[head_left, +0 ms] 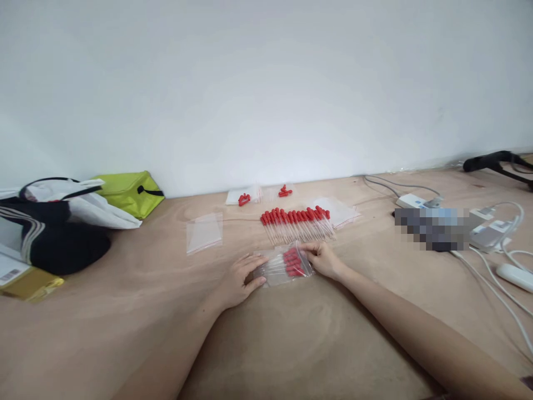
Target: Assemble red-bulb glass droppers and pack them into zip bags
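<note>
A clear plastic bag [280, 268] filled with red-capped droppers lies on the wooden table [291, 333] between my hands. My left hand [238, 280] rests on the bag's left end, fingers curled over it. My right hand [321, 258] pinches the bag's right end near the red caps. Just beyond the bag, a row of several loose droppers with red bulbs [296, 221] lies side by side.
An empty clear zip bag [204, 232] lies to the left, more bags [339, 212] and small red caps [244, 198] at the back. Cloth bags [62, 222] and a green pouch [129, 193] sit far left. Chargers and white cables [491, 233] crowd the right.
</note>
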`<state>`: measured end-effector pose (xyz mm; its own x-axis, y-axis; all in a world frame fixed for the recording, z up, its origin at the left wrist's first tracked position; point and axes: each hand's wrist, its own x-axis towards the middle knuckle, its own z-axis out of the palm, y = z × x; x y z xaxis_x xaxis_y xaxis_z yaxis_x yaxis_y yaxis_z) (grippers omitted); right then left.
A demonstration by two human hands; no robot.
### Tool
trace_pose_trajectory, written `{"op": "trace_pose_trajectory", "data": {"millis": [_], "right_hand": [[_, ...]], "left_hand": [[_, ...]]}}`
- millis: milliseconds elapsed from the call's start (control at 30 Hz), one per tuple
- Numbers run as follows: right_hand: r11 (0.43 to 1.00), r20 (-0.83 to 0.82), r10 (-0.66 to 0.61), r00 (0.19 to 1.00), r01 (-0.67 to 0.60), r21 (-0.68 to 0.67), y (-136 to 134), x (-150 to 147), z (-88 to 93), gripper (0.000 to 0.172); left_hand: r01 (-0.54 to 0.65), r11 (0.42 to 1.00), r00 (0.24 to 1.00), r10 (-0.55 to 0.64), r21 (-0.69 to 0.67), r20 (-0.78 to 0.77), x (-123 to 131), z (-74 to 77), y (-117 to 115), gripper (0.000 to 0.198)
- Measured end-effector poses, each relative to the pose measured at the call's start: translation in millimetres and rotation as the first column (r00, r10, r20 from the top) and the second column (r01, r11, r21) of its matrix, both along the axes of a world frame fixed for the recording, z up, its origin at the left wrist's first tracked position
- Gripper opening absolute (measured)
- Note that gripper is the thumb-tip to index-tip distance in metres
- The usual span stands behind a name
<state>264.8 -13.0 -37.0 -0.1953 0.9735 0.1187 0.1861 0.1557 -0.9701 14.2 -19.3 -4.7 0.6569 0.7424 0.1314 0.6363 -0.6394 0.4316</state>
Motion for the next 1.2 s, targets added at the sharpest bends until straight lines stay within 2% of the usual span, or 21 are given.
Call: {"op": "trace_pose_trajectory", "data": {"millis": [100,167,267,333,400,433,500,533,600,667,700,733,800,900,967,1100,1200], "right_hand": [[0.993,-0.042,0.115,0.992,-0.117,-0.031,0.1,2.3,2.7,0.032],[0.988,-0.080,0.131,0.988,-0.137,-0.075,0.9,3.0,1.0,0.030],[0.993,-0.068,-0.011,0.998,0.003,-0.118,3.5,4.6,-5.0,0.026],[0.988,-0.062,-0.106,0.992,0.098,-0.122,4.3,5.6,-7.4,0.032],[0.985,-0.056,-0.114,0.992,0.105,-0.138,2.5,5.3,-5.9,0.034],[0.984,-0.044,-0.093,0.995,0.086,-0.157,0.2,4.4,-3.6,0.033],[0.980,-0.022,-0.045,0.999,0.040,-0.194,-6.7,0.6,3.2,0.033],[0.979,-0.022,-0.012,1.000,0.007,-0.206,-11.1,-2.1,7.1,0.033],[0.974,-0.040,0.094,0.995,-0.100,-0.205,-20.2,-8.4,14.0,0.032],[0.946,-0.051,0.262,0.964,-0.267,-0.186,-27.8,-13.9,18.7,0.030],[0.921,-0.054,0.342,0.938,-0.347,-0.176,-30.5,-15.8,20.1,0.029],[0.899,-0.058,0.401,0.914,-0.405,-0.168,-32.3,-16.9,20.9,0.028],[0.881,-0.075,0.438,0.896,-0.445,-0.159,-33.4,-17.0,21.5,0.028],[0.910,-0.116,0.363,0.925,-0.378,-0.172,-31.1,-13.5,21.7,0.031],[0.930,-0.118,0.301,0.946,-0.319,-0.181,-29.0,-10.7,21.9,0.033],[0.952,-0.076,0.236,0.969,-0.246,-0.182,-26.9,-5.7,20.9,0.036],[0.952,-0.068,0.226,0.972,-0.235,-0.195,-26.6,-3.2,18.3,0.036]], "left_hand": [[-0.010,1.000,1.000,0.010,-0.008,0.006,-0.3,0.3,-0.1,0.042],[-0.005,1.000,1.000,0.006,-0.017,0.010,-1.1,0.7,0.6,0.042],[0.052,0.998,0.999,-0.052,-0.045,0.008,-3.7,1.7,2.0,0.040],[0.106,0.992,0.994,-0.107,-0.063,0.002,-6.1,1.6,3.1,0.038],[0.119,0.992,0.993,-0.119,-0.039,-0.004,-8.6,0.3,4.5,0.036],[0.092,0.996,0.996,-0.092,0.006,-0.006,-9.7,-0.7,5.4,0.035],[-0.059,0.984,0.998,0.059,0.171,0.008,-11.1,-2.9,7.3,0.033],[-0.173,0.947,0.985,0.170,0.270,0.034,-11.1,-3.6,8.0,0.032],[-0.389,0.816,0.918,0.380,0.427,0.109,-9.5,-3.7,7.9,0.029],[-0.504,0.707,0.852,0.501,0.496,0.153,-5.1,-2.1,4.1,0.026],[-0.518,0.687,0.839,0.524,0.510,0.147,-1.8,-1.0,0.6,0.026],[-0.513,0.686,0.837,0.533,0.516,0.125,2.2,0.1,-4.0,0.027],[-0.458,0.722,0.860,0.508,0.518,0.052,12.0,1.6,-15.5,0.034],[-0.314,0.819,0.918,0.390,0.480,-0.064,29.1,2.4,-33.7,0.050],[-0.229,0.863,0.949,0.301,0.451,-0.094,39.0,2.6,-42.4,0.055],[-0.166,0.894,0.972,0.220,0.416,-0.085,42.7,2.3,-43.2,0.036],[-0.166,0.892,0.971,0.222,0.420,-0.087,25.9,-1.3,-24.7,0.030]]}}
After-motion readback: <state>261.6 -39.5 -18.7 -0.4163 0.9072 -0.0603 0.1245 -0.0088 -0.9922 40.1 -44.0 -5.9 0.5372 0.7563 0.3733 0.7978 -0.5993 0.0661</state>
